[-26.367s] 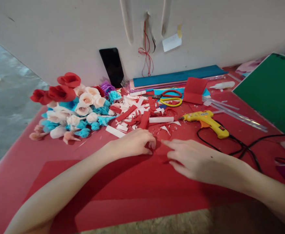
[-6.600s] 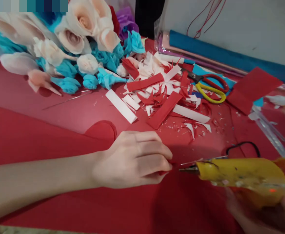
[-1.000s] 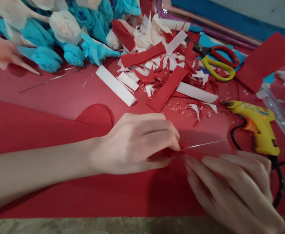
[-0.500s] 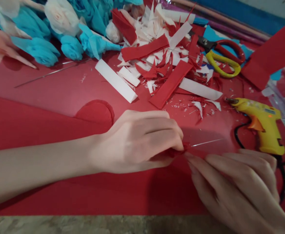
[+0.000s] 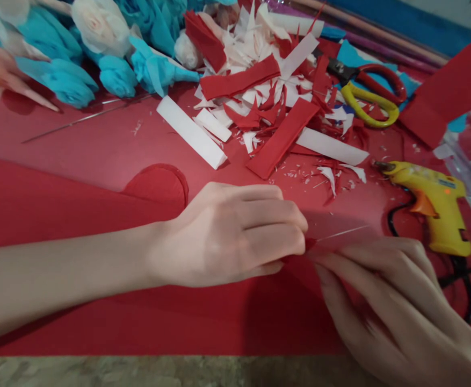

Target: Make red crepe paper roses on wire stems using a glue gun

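Note:
My left hand [image 5: 235,234] lies knuckles up on the red sheet [image 5: 138,301], its fingers closed round a small piece of red crepe paper [image 5: 310,246] at their tips. A thin wire [image 5: 342,233] sticks out to the right of that piece. My right hand [image 5: 384,309] comes in from the lower right, its fingers curled onto the same red piece, touching the left fingertips. A round red petal [image 5: 158,184] lies just behind my left wrist.
A yellow glue gun [image 5: 432,207] with a black cord lies to the right. Behind are red and white paper strips and scraps [image 5: 267,107], red-and-yellow scissors [image 5: 364,91], a folded red sheet [image 5: 444,97], and blue, white and peach paper flowers [image 5: 78,59] at back left.
The glue gun was laid down on the right. In the last second my right hand's fingers have curled and closed in on the red piece at my left fingertips.

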### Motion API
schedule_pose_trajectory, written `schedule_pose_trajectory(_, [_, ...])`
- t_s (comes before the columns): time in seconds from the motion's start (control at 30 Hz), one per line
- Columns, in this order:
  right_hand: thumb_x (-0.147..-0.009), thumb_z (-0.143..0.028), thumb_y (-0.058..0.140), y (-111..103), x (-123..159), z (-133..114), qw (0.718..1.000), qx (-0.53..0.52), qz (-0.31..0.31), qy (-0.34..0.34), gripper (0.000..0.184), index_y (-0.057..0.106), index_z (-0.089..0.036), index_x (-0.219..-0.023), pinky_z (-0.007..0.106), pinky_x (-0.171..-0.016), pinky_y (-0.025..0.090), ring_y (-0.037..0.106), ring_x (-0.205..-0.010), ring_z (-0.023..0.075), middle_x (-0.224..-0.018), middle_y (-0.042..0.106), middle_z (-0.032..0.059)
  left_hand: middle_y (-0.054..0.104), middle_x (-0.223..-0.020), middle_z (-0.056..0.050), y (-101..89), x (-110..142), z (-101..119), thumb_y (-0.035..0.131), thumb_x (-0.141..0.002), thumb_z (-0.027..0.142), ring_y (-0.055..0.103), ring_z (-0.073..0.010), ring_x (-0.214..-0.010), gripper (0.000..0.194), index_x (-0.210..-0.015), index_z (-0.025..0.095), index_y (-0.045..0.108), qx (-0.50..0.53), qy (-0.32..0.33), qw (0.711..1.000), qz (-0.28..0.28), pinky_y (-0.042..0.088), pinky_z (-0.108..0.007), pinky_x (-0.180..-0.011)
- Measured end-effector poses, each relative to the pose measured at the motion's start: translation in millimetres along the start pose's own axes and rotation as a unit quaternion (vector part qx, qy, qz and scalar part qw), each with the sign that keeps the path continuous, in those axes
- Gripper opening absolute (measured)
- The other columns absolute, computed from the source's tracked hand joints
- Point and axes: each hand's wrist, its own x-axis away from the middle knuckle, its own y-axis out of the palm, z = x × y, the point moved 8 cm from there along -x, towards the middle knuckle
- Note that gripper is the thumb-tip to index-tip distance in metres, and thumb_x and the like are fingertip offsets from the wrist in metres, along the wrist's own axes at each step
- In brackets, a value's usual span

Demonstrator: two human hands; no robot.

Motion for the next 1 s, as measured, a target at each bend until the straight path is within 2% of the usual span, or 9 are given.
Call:
schedule_pose_trajectory(0.1, [-0.074,-0.004,0.058,-1.7,-2.4,1.6,1.000,-0.024,0.000,0.017,0.016,0.059,-0.015,-0.086,0.032,-0.057,0.041,0.052,-0.062,0.0150,-0.071,0.061,0.0051,0.069,-0.086,-0.006,-0.8,0.5,0.7,0.050,-0.082,0.010,0.061,-0.0150,-0.074,0.009,-0.080,0.014,0.058,-0.014,0.003,1.000,0.008,0.050,-0.026,-0.064])
schedule_pose_trajectory(0.2, [-0.074,-0.006,0.056,-12.8,-7.6,6.1,0.997,-0.039,0.051,0.046,0.014,0.058,-0.018,-0.080,0.029,-0.057,0.040,0.050,-0.058,0.0125,-0.067,0.058,0.0028,0.069,-0.086,-0.006,-1.0,0.8,1.3,0.052,-0.082,0.013,0.061,-0.0156,-0.075,0.006,-0.082,0.014,0.058,-0.017,0.005,1.000,0.007,0.050,-0.026,-0.064])
schedule_pose_trajectory(0.27, [-0.073,-0.006,0.056,-16.3,-10.9,9.1,0.995,-0.035,0.062,0.063,0.015,0.059,-0.019,-0.079,0.028,-0.058,0.040,0.049,-0.058,0.0122,-0.067,0.056,0.0032,0.069,-0.086,-0.007,-0.4,0.6,1.7,0.053,-0.081,0.014,0.061,-0.0167,-0.076,0.005,-0.083,0.014,0.058,-0.015,0.009,1.000,0.002,0.050,-0.027,-0.064])
schedule_pose_trajectory(0.4, [-0.075,-0.012,0.056,-8.0,-12.9,16.5,0.995,-0.014,0.008,0.101,0.019,0.061,-0.016,-0.093,0.033,-0.071,0.042,0.053,-0.074,0.0169,-0.085,0.060,0.0084,0.070,-0.084,-0.005,-1.2,-0.2,0.8,0.051,-0.081,0.013,0.062,-0.0163,-0.073,0.008,-0.082,0.017,0.059,-0.029,0.007,1.000,0.008,0.049,-0.026,-0.063])
schedule_pose_trajectory(0.53, [-0.076,-0.015,0.057,2.3,-10.4,19.3,0.991,-0.053,-0.044,0.112,0.017,0.061,-0.018,-0.092,0.031,-0.076,0.043,0.054,-0.082,0.0168,-0.089,0.061,0.0052,0.070,-0.082,-0.004,-0.2,-1.2,1.2,0.051,-0.081,0.013,0.062,-0.0157,-0.071,0.011,-0.080,0.019,0.060,-0.021,0.009,1.000,0.006,0.048,-0.025,-0.062])
schedule_pose_trajectory(0.77, [-0.075,-0.012,0.058,4.1,-9.6,22.1,0.986,-0.104,-0.056,0.117,0.014,0.060,-0.020,-0.087,0.022,-0.074,0.044,0.054,-0.079,0.0105,-0.086,0.061,0.0004,0.069,-0.083,-0.005,2.4,-0.3,1.1,0.052,-0.082,0.014,0.061,-0.0155,-0.072,0.012,-0.079,0.018,0.062,-0.012,0.012,1.000,-0.008,0.049,-0.025,-0.063])
schedule_pose_trajectory(1.0, [-0.074,-0.013,0.057,5.3,-9.8,23.7,0.979,-0.139,-0.065,0.137,0.013,0.060,-0.021,-0.083,0.020,-0.068,0.045,0.056,-0.076,0.0093,-0.084,0.062,-0.0017,0.070,-0.084,-0.005,2.3,-0.5,3.0,0.047,-0.085,0.012,0.062,-0.0153,-0.073,0.016,-0.079,0.017,0.061,0.009,0.016,1.000,-0.009,0.049,-0.025,-0.062])
